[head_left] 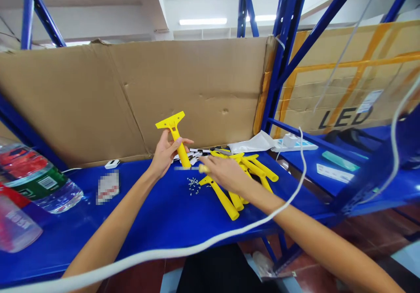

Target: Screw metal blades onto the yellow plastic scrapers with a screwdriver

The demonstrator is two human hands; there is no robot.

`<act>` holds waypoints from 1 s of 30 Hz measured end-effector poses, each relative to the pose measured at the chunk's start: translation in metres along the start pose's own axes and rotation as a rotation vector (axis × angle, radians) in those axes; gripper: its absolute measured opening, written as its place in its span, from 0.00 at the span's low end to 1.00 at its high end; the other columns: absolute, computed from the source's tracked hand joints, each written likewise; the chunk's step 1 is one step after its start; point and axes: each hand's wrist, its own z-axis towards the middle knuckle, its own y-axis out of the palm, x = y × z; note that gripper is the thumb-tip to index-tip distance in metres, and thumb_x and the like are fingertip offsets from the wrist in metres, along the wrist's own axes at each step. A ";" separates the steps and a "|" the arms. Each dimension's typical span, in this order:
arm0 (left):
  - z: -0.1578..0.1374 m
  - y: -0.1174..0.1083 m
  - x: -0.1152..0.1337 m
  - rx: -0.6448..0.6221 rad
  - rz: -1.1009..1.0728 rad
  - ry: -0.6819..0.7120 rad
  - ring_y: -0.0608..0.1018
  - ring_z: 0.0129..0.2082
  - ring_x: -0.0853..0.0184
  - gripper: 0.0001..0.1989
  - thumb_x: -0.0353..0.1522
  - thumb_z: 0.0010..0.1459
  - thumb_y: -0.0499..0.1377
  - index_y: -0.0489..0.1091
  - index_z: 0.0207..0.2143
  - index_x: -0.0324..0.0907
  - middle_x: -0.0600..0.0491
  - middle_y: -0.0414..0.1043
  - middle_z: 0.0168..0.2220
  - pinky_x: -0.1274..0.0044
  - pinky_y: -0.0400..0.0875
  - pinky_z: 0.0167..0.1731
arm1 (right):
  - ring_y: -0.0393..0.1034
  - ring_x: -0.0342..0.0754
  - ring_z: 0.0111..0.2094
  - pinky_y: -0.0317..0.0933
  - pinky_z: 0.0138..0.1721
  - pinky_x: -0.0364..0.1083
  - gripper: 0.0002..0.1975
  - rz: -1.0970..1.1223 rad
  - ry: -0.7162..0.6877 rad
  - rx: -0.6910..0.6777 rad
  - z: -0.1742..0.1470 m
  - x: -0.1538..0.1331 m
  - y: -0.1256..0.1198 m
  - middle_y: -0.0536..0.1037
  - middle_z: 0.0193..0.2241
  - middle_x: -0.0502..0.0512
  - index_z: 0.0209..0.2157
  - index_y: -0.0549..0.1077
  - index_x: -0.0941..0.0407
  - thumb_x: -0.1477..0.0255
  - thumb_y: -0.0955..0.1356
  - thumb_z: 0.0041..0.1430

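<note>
My left hand [166,153] grips a yellow plastic scraper [174,128] by its handle, with the wide T-shaped head up. Closed round a screwdriver [204,168] with a pale yellow handle, my right hand [221,170] is just right of the scraper's lower end. The screwdriver's shaft is smeared by motion and points left; whether it touches the scraper I cannot tell. Small loose screws [193,185] lie scattered on the blue tabletop [154,216] below. A pile of more yellow scrapers [226,200] lies under and beside my right hand, which partly hides it. Behind my hands are small black and white pieces [194,156].
A white cable [197,250] sweeps across the front, passing over my right forearm. Large bottles [39,183] lie at the left. A cardboard sheet [197,87] stands behind. At the back right are a white plastic bag [252,142], a power strip [298,143] and a blue rack post [278,61].
</note>
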 end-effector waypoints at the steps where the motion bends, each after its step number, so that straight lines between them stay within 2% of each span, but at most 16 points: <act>1: -0.001 0.000 -0.004 0.000 -0.014 -0.018 0.84 0.33 0.65 0.34 0.40 0.62 0.72 0.58 0.63 0.46 0.47 0.85 0.43 0.73 0.77 0.38 | 0.81 0.54 0.38 0.66 0.33 0.47 0.15 0.086 0.091 -0.003 0.012 0.011 -0.007 0.86 0.44 0.62 0.58 0.74 0.55 0.73 0.68 0.72; 3: -0.005 0.000 -0.015 -0.014 -0.036 -0.077 0.85 0.34 0.65 0.34 0.39 0.61 0.73 0.59 0.61 0.46 0.47 0.84 0.45 0.72 0.78 0.39 | 0.77 0.50 0.31 0.61 0.31 0.46 0.12 0.152 0.182 0.041 0.033 0.039 -0.020 0.85 0.35 0.59 0.50 0.76 0.57 0.65 0.65 0.76; 6: -0.014 -0.002 -0.031 -0.051 -0.047 -0.196 0.85 0.36 0.64 0.33 0.38 0.58 0.74 0.63 0.60 0.45 0.44 0.82 0.50 0.71 0.80 0.40 | 0.72 0.45 0.28 0.60 0.33 0.44 0.14 0.521 0.306 0.203 0.049 0.084 -0.025 0.80 0.27 0.53 0.39 0.75 0.57 0.60 0.68 0.73; 8: -0.020 -0.004 -0.039 -0.065 -0.060 -0.264 0.85 0.38 0.63 0.34 0.36 0.57 0.75 0.63 0.60 0.46 0.43 0.81 0.53 0.72 0.80 0.37 | 0.66 0.43 0.25 0.57 0.30 0.44 0.16 0.616 0.381 0.197 0.050 0.106 -0.017 0.77 0.25 0.50 0.34 0.73 0.56 0.58 0.70 0.69; 10: -0.026 -0.009 -0.044 -0.071 -0.072 -0.325 0.84 0.38 0.62 0.35 0.35 0.56 0.76 0.63 0.61 0.48 0.43 0.80 0.56 0.73 0.80 0.33 | 0.62 0.42 0.26 0.54 0.30 0.45 0.20 0.600 0.365 0.121 0.047 0.117 -0.004 0.71 0.23 0.47 0.29 0.68 0.55 0.55 0.71 0.67; 13: -0.033 -0.017 -0.048 -0.068 -0.091 -0.413 0.84 0.38 0.63 0.33 0.34 0.56 0.75 0.65 0.59 0.49 0.44 0.79 0.56 0.75 0.79 0.32 | 0.59 0.42 0.27 0.52 0.31 0.45 0.24 0.607 0.263 -0.093 0.041 0.113 0.018 0.68 0.23 0.46 0.26 0.64 0.54 0.52 0.73 0.64; 15: -0.038 -0.022 -0.053 -0.042 -0.116 -0.456 0.84 0.37 0.64 0.29 0.34 0.58 0.74 0.66 0.58 0.48 0.44 0.80 0.56 0.75 0.79 0.32 | 0.61 0.43 0.27 0.53 0.31 0.46 0.23 0.650 0.166 -0.259 0.040 0.101 0.029 0.71 0.24 0.46 0.26 0.67 0.54 0.54 0.74 0.63; 17: -0.042 -0.027 -0.059 0.019 -0.147 -0.468 0.83 0.35 0.65 0.27 0.34 0.58 0.73 0.66 0.56 0.48 0.46 0.81 0.53 0.75 0.79 0.31 | 0.67 0.44 0.29 0.57 0.34 0.46 0.17 0.676 0.051 -0.385 0.040 0.087 0.037 0.76 0.28 0.48 0.28 0.72 0.55 0.60 0.76 0.63; 19: -0.045 -0.030 -0.065 0.095 -0.165 -0.470 0.81 0.32 0.65 0.26 0.35 0.58 0.73 0.66 0.54 0.47 0.48 0.82 0.49 0.75 0.78 0.27 | 0.73 0.46 0.33 0.61 0.38 0.47 0.08 0.681 -0.035 -0.451 0.039 0.076 0.045 0.81 0.33 0.49 0.32 0.77 0.54 0.66 0.76 0.63; 22: -0.048 -0.032 -0.073 0.180 -0.162 -0.496 0.79 0.27 0.67 0.23 0.38 0.58 0.73 0.65 0.49 0.47 0.51 0.81 0.42 0.77 0.75 0.21 | 0.75 0.48 0.36 0.64 0.40 0.47 0.02 0.645 -0.032 -0.439 0.031 0.070 0.054 0.82 0.36 0.51 0.38 0.80 0.53 0.70 0.74 0.65; 24: -0.048 -0.033 -0.076 0.206 -0.156 -0.509 0.78 0.26 0.68 0.20 0.40 0.59 0.72 0.66 0.46 0.46 0.52 0.80 0.40 0.79 0.73 0.19 | 0.76 0.50 0.38 0.65 0.43 0.49 0.03 0.578 -0.012 -0.386 0.024 0.075 0.058 0.83 0.38 0.54 0.39 0.80 0.54 0.70 0.72 0.67; 27: -0.049 -0.033 -0.077 0.220 -0.141 -0.503 0.77 0.26 0.69 0.16 0.41 0.62 0.70 0.69 0.44 0.44 0.50 0.79 0.41 0.81 0.71 0.16 | 0.77 0.54 0.42 0.65 0.46 0.51 0.06 0.469 0.034 -0.321 0.016 0.094 0.058 0.84 0.42 0.58 0.41 0.80 0.55 0.71 0.69 0.69; 30: -0.050 -0.034 -0.079 0.226 -0.110 -0.496 0.76 0.26 0.70 0.14 0.41 0.64 0.69 0.72 0.41 0.41 0.48 0.79 0.40 0.81 0.69 0.15 | 0.79 0.56 0.43 0.66 0.46 0.51 0.07 0.376 0.180 -0.305 0.013 0.117 0.059 0.85 0.44 0.60 0.42 0.80 0.55 0.69 0.70 0.68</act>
